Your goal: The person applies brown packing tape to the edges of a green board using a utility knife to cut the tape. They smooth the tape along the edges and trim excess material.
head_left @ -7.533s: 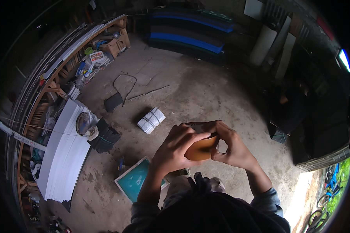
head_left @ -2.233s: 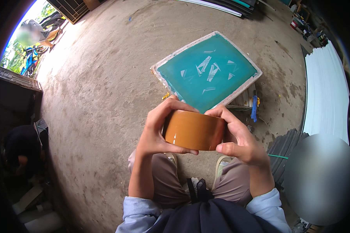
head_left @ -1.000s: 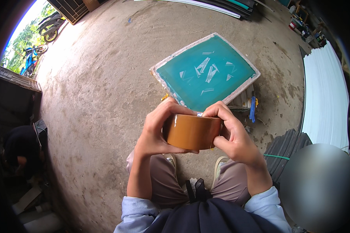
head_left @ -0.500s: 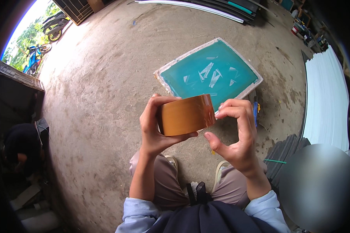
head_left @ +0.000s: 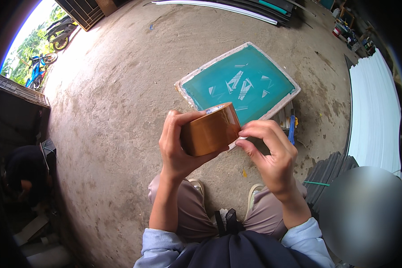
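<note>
My left hand (head_left: pixel 178 149) grips a roll of brown packing tape (head_left: pixel 208 131), held on its side in front of me. My right hand (head_left: pixel 272 152) is at the roll's right edge, with thumb and forefinger pinched against the tape surface. Just beyond the roll, a white-framed screen with a teal mesh and pale shapes (head_left: pixel 239 82) lies flat on the concrete floor. My knees and shoes show below the hands.
A blue-handled tool (head_left: pixel 291 127) lies beside the frame's near right corner. White sheets (head_left: pixel 375 111) are stacked at the right, dark slats (head_left: pixel 326 172) beside them. Long boards (head_left: pixel 219 6) lie at the far edge. Motorbikes (head_left: pixel 49 49) stand outside at upper left.
The roll has tilted and shifted left into my left hand alone. My right hand has come off its side and now pinches at the roll's right edge.
</note>
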